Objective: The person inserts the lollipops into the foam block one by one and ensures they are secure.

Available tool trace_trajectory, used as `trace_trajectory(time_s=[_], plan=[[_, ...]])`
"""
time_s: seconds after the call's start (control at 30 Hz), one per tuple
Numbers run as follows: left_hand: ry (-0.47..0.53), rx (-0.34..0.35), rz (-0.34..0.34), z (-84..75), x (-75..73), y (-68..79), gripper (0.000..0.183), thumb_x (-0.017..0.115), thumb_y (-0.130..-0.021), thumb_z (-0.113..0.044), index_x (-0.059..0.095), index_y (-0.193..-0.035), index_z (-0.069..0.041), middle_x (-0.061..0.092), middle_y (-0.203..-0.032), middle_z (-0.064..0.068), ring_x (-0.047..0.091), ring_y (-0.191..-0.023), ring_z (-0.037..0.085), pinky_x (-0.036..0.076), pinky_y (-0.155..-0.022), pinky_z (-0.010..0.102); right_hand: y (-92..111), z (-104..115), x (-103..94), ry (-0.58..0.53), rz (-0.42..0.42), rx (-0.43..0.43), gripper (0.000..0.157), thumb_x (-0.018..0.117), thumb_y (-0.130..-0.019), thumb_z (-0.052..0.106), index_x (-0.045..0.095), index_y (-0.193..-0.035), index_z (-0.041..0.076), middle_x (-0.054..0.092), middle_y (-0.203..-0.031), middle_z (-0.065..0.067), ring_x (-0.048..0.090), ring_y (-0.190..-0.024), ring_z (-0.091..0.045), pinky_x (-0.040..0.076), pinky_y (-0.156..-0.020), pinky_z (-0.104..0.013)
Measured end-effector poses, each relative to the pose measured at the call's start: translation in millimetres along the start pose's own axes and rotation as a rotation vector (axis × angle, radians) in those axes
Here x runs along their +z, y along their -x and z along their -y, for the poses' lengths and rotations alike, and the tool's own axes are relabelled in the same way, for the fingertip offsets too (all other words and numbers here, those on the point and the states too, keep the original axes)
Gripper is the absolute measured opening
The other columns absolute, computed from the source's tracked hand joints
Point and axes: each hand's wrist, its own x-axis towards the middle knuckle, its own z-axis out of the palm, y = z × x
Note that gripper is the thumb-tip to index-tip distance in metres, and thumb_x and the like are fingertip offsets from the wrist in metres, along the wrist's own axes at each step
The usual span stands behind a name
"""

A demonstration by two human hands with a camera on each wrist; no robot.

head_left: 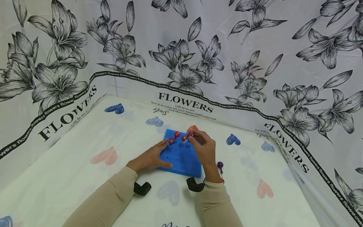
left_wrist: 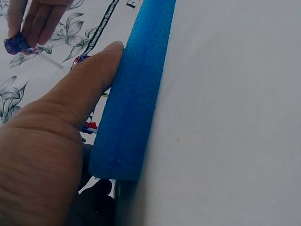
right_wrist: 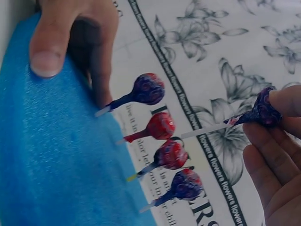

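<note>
A blue foam board [head_left: 181, 160] with small holes lies on the table. Several wrapped lollipops stand in it along the far edge, among them a red lollipop [right_wrist: 161, 126] and a purple-and-red lollipop [right_wrist: 149, 89]. My left hand [head_left: 154, 156] rests on the board's left side, fingers extended along the edge and thumb lying over its top near the front. With thumb and fingertips my right hand [head_left: 205, 149] pinches a purple-wrapped lollipop [right_wrist: 266, 109] by its head. Its white stick points toward the board, with the tip clear of the foam in the right wrist view.
To the right of the board a purple lollipop [head_left: 220, 164] lies on the heart-printed tablecloth [head_left: 249, 186], with a red one [head_left: 222, 181] partly hidden by the right wrist. Black wrist mounts [head_left: 142, 188] stick out below both hands. A flower-printed curtain [head_left: 184, 47] hangs behind the table.
</note>
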Motion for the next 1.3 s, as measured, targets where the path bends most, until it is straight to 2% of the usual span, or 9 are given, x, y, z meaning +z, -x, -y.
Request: trace_trajectory(time_s=[0.23, 0.57, 0.9, 1.2, 1.3], plan=[[-0.006, -0.005, 0.0, 1.6, 1.0, -0.5, 0.109, 0.077, -0.071, -0.06, 0.027, -0.152, -0.007, 0.012, -0.16, 0.002, 0.013, -0.144, 0.03, 0.021, -0.112, 0.05, 4.1, -10.9, 7.7, 0.013, -0.015, -0.003, 0.025, 0.066, -0.086, -0.01, 0.064, -0.111, -0.014, 0.064, -0.101, -0.028, 0.065, -0.087, -0.042, 0.05, -0.087, -0.053], [-0.013, 0.003, 0.001, 2.4, 1.3, -1.3, 0.109, 0.077, -0.071, -0.06, 0.027, -0.152, -0.007, 0.012, -0.16, 0.002, 0.014, -0.144, 0.03, 0.021, -0.112, 0.049, 11.1, -20.5, 18.5, 0.099, -0.02, 0.02, 0.024, 0.068, -0.085, -0.008, 0.067, -0.109, -0.01, 0.066, -0.101, -0.025, 0.067, -0.089, -0.038, 0.051, -0.084, -0.051], [-0.015, 0.014, -0.005, 3.2, 1.3, -1.5, 0.109, 0.077, -0.071, -0.06, 0.028, -0.152, -0.006, 0.012, -0.16, 0.003, 0.014, -0.144, 0.029, 0.021, -0.112, 0.048, 13.9, -28.6, 23.3, 0.157, -0.029, 0.027, 0.022, 0.069, -0.085, -0.007, 0.067, -0.107, -0.013, 0.068, -0.099, -0.023, 0.068, -0.088, -0.036, 0.052, -0.084, -0.051], [-0.009, 0.021, -0.008, 4.9, 2.0, -2.0, 0.11, 0.077, -0.071, -0.062, 0.027, -0.152, -0.006, 0.012, -0.16, 0.003, 0.014, -0.144, 0.029, 0.02, -0.112, 0.048, 14.6, -31.6, 24.9, 0.145, -0.013, 0.008, 0.022, 0.068, -0.084, -0.01, 0.065, -0.105, -0.016, 0.067, -0.099, -0.028, 0.067, -0.089, -0.041, 0.051, -0.083, -0.054], [-0.012, 0.021, -0.006, 4.6, 1.7, -1.9, 0.11, 0.076, -0.071, -0.062, 0.027, -0.152, -0.006, 0.012, -0.16, 0.003, 0.014, -0.144, 0.029, 0.02, -0.112, 0.048, 15.1, -46.4, 25.3, 0.145, -0.014, 0.009, 0.023, 0.069, -0.084, -0.009, 0.065, -0.106, -0.015, 0.067, -0.099, -0.027, 0.067, -0.089, -0.041, 0.051, -0.083, -0.054]])
